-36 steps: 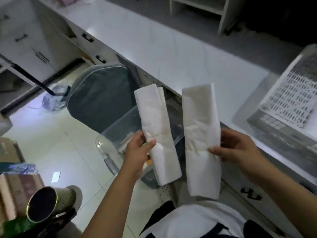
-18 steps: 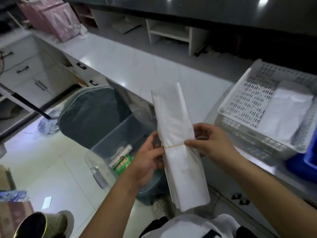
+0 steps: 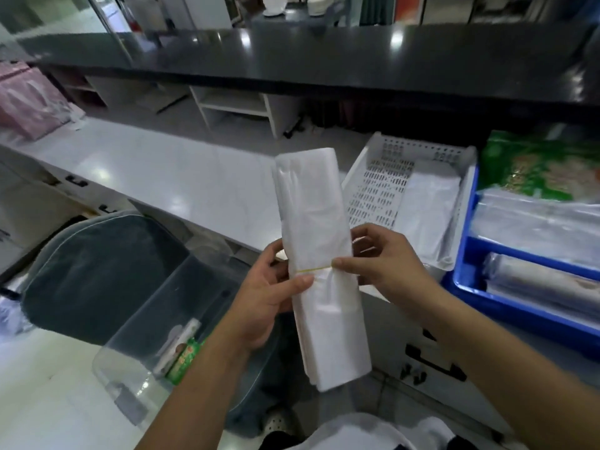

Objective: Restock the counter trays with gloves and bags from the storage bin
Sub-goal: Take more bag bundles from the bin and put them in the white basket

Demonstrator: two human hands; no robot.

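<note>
Left hand (image 3: 264,297): fingers closed round the left edge of the bundle of bags (image 3: 319,261), thumb pressed on its front just below the rubber band (image 3: 313,270).
Right hand (image 3: 378,258): thumb and forefinger pinched on the band at the bundle's right edge, other fingers curled behind.
Bundle of bags: white, folded flat and long, held nearly upright in front of the counter, leaning slightly left at the top; the yellow band crosses it near the middle.
Storage bin (image 3: 156,345): clear plastic, on the floor below the left forearm; a green packet (image 3: 185,358) lies inside.
Chair cushion (image 3: 97,274): dark, just left of the bin.
Counter (image 3: 156,170): white, behind the bundle.
White tray (image 3: 376,190): perforated, on the counter to the right, holding a flat stack of white bags (image 3: 428,216).
Blue tray (image 3: 467,254): touching the white tray's right side, holding clear plastic packs (image 3: 539,222).
</note>
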